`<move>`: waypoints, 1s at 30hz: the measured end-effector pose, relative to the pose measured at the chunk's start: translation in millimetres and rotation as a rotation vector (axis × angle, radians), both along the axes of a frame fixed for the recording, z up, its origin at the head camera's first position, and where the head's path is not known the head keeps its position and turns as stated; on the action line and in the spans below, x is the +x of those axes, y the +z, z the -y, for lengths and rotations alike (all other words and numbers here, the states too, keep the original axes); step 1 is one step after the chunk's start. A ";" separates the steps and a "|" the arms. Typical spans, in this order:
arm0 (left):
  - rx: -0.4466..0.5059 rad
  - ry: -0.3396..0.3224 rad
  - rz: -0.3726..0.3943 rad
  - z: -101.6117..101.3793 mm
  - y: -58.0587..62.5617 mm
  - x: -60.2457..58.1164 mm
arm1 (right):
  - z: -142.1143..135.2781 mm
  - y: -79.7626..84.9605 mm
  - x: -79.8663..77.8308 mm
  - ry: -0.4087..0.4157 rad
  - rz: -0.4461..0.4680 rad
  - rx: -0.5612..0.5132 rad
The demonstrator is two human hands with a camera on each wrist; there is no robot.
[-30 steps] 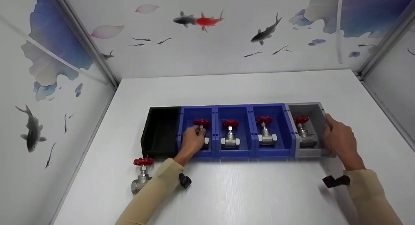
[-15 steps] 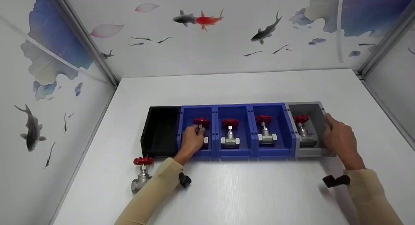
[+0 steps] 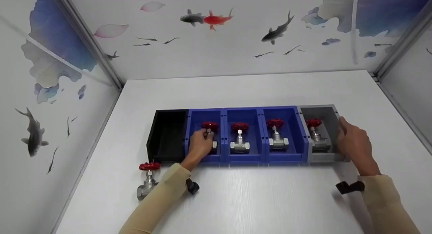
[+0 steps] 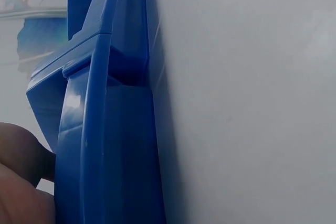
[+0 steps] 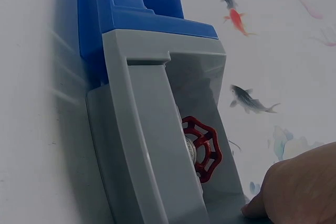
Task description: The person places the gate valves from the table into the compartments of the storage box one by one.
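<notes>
In the head view my left hand (image 3: 201,143) reaches into the leftmost blue bin (image 3: 202,114). Its thumb and fingers pinch a valve (image 3: 210,126) with a red handwheel just below the wheel; the hand covers part of the metal body. My right hand (image 3: 355,143) grips the right wall of the grey bin (image 3: 317,157) at the row's right end. Inside that bin leans another red-wheeled valve (image 3: 317,139), its wheel (image 5: 203,149) showing in the right wrist view. In the left wrist view, the left hand (image 4: 23,177) is only partly seen beside the blue bin.
Two more valves stand in the middle blue bin (image 3: 258,156) and the right blue bin (image 3: 297,156). A black bin (image 3: 168,136) holding nothing adjoins on the left. One larger valve (image 3: 148,183) stands on the white table (image 3: 249,200), partly behind the left sleeve.
</notes>
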State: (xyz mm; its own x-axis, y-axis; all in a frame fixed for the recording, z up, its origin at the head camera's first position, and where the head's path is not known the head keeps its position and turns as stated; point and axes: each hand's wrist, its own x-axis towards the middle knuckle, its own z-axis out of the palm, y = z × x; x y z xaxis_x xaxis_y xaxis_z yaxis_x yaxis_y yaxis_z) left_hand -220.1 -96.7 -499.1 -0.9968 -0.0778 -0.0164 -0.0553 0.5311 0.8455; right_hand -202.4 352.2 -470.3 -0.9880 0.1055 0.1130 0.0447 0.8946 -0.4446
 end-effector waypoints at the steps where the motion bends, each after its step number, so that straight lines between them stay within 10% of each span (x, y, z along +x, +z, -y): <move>1: -0.006 0.000 -0.004 0.1 0.2 0.1 | 0.6 0.0 0.1 0.001 -0.005 0.001; 30: 0.031 -0.046 0.001 5.6 14.7 23.3 | 0.1 0.4 -0.1 -0.008 0.020 -0.013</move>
